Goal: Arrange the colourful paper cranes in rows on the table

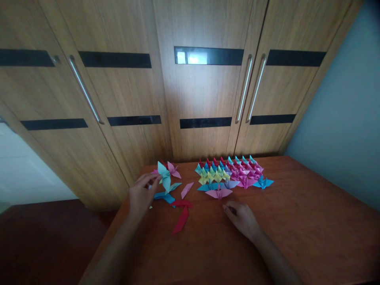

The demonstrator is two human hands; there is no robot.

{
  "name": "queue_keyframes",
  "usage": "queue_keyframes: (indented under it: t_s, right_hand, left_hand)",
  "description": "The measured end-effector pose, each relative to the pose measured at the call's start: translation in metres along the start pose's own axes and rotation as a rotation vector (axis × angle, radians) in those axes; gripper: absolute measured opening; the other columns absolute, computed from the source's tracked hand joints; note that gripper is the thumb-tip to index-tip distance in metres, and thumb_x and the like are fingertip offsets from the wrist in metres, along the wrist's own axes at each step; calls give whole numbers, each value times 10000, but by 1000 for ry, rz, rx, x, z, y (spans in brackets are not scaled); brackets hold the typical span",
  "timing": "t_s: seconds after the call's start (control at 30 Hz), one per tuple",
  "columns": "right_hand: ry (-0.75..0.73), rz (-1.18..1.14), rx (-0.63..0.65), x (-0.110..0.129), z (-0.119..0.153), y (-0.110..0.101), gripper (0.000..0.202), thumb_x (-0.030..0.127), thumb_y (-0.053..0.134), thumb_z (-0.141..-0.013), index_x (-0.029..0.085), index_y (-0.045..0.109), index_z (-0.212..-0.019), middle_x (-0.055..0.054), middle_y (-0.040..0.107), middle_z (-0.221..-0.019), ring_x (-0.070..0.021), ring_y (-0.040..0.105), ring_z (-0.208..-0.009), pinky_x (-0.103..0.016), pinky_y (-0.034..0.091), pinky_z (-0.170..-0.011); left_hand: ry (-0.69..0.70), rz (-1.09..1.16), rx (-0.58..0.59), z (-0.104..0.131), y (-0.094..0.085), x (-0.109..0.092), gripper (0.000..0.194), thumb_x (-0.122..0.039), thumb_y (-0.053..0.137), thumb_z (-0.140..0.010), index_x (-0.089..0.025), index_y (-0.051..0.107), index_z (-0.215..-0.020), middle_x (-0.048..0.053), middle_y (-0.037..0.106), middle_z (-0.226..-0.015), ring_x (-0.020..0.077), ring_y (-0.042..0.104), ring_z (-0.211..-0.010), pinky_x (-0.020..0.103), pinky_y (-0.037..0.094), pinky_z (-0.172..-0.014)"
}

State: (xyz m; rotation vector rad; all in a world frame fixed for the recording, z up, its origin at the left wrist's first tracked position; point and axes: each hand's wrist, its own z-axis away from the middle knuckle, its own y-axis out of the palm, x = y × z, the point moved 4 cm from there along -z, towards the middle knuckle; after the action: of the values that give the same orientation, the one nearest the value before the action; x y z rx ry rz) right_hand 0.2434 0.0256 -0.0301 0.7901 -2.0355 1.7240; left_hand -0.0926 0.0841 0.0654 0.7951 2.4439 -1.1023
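My left hand [146, 192] pinches a mint-green paper crane [165, 177] between thumb and fingertips, raised over the left pile. Under and around it lie a pink crane [174, 170], a blue folded paper piece [164, 196], a loose pink piece [187, 190] and red folded paper pieces [181, 219]. My right hand [242, 218] rests on the table with its fingers curled in, and nothing shows in them. Just beyond it sits a light pink crane [219, 193], in front of rows of many-coloured paper cranes [227, 170].
The reddish-brown table [208, 245] stands against a wooden wardrobe [202, 99] with long metal handles. A blue crane [263, 182] sits at the right end of the rows. A pale blue wall [338, 130] rises on the right, and the table's left edge drops to a dark floor [53, 241].
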Motion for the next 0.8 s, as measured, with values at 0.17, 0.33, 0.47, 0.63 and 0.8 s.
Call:
queue_keyframes:
  t_s: [0.17, 0.33, 0.47, 0.63, 0.8]
  right_hand:
    - [-33, -350, 59, 12, 4, 4, 396, 481, 394, -884, 190, 603, -718, -12, 597, -637, -140, 548, -605, -236, 409, -571]
    - [-68, -726, 232, 35, 12, 16, 456, 548, 364, -887, 173, 623, -859, -36, 633, -761, -126, 557, -631, -208, 392, -513]
    - [-73, -783, 242, 44, 12, 19, 383, 532, 466, -850, 183, 623, -863, -30, 635, -810, -131, 569, -681, -217, 418, -556]
    - [-3, -771, 180, 36, 8, 21, 353, 521, 533, -815, 178, 598, -760, -8, 614, -693, -129, 567, -631, -237, 447, -586]
    - [-16, -713, 210, 32, 9, 25, 409, 553, 472, -845, 177, 602, -748, -1, 602, -636, -128, 566, -600, -243, 450, -593]
  left_hand:
    - [58, 143, 158, 32, 23, -57, 196, -345, 534, -834, -230, 691, -854, 9, 706, -855, 145, 619, -699, 262, 499, -668]
    - [190, 199, 381, 76, 61, -93, 169, -238, 508, -857, -238, 675, -888, 34, 694, -874, 157, 630, -809, 263, 498, -756]
    - [233, 217, 524, 100, 73, -107, 183, -248, 495, -883, -256, 677, -900, 36, 682, -879, 161, 623, -826, 270, 490, -769]
    - [309, 244, 547, 103, 62, -110, 171, -376, 576, -843, -276, 675, -941, 40, 677, -903, 182, 616, -844, 297, 486, -786]
    - [146, 180, 359, 91, 60, -91, 254, -259, 615, -792, -248, 631, -1046, 64, 626, -1040, 220, 566, -1005, 339, 453, -884]
